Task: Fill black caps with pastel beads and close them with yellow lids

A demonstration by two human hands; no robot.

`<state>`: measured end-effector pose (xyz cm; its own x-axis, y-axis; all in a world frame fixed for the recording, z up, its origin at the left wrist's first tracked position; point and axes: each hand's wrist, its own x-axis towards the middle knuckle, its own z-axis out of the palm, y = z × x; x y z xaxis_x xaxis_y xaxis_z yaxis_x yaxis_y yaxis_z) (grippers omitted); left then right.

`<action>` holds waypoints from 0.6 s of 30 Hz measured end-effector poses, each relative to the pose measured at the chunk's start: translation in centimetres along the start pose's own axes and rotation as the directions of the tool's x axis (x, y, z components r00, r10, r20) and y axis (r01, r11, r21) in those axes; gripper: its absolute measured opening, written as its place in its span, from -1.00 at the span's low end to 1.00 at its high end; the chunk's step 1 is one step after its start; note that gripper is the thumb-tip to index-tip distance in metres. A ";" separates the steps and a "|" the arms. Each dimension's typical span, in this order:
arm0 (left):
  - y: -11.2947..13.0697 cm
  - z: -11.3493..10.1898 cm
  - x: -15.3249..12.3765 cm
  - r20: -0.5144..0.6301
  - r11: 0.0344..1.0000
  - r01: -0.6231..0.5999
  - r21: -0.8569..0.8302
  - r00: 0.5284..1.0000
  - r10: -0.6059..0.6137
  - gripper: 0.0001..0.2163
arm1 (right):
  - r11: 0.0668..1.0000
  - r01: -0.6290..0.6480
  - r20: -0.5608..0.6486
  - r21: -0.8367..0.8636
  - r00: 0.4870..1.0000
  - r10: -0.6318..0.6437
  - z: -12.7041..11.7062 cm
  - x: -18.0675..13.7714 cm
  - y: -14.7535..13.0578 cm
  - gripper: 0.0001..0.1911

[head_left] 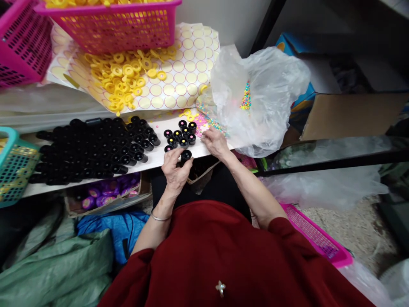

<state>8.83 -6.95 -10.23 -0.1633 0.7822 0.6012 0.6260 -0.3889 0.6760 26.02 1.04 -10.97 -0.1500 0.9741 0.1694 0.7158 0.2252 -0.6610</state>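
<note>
Between the thumb and fingers of my left hand [175, 172] is a black cup-shaped cap [185, 156], held at the front edge of the white shelf. Just behind it stand several similar black caps [177, 135], with pink or yellow beads in their middles. My right hand [216, 144] is at the small pile of pink beads [202, 121], its fingers pinched together; what they hold, if anything, is too small to make out. Multicoloured beads [215, 123] spill out of a clear plastic bag [262, 85] beyond that hand.
Many black caps [83, 149] lie massed at the left. Yellow ring-shaped pieces [128, 72] rest on sticker sheets [188, 64] below a pink basket [111, 27]. A teal basket [19, 166] stands far left, a cardboard box [348, 115] at right. Purple items [102, 194] fill a box under the shelf.
</note>
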 end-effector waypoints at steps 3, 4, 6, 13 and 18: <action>-0.3 -0.4 0.1 -0.026 1.000 -0.007 0.013 1.000 0.007 -0.77 | 0.965 0.021 0.086 -0.262 0.996 0.001 0.5 1.1 -1.0 -0.83; -0.3 -0.5 0.0 -0.022 1.000 -0.008 0.010 1.000 0.008 -0.76 | 0.949 0.037 0.107 -0.314 0.994 -0.003 0.6 1.4 -1.2 -0.81; -0.4 -0.5 -0.1 0.006 1.000 0.001 -0.003 1.000 -0.001 -0.77 | 0.920 0.082 0.143 -0.383 0.989 -0.029 0.7 1.6 -1.3 -0.76; -0.6 0.6 -1.1 0.107 0.993 0.044 -0.107 0.994 -0.032 -0.76 | 0.892 0.120 0.093 -0.437 0.992 -0.088 0.2 0.3 0.4 -0.73; -1.0 1.6 -1.2 0.121 0.988 0.067 -0.138 0.991 -0.051 -0.75 | 0.915 0.192 0.095 -0.354 0.981 -0.169 -0.3 -1.0 0.5 -0.75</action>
<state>9.63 -6.69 -12.33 -0.1012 0.8542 0.5100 0.5027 -0.3985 0.7671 26.73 0.17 -11.25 -0.3334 0.9194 0.2086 0.8678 0.3857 -0.3133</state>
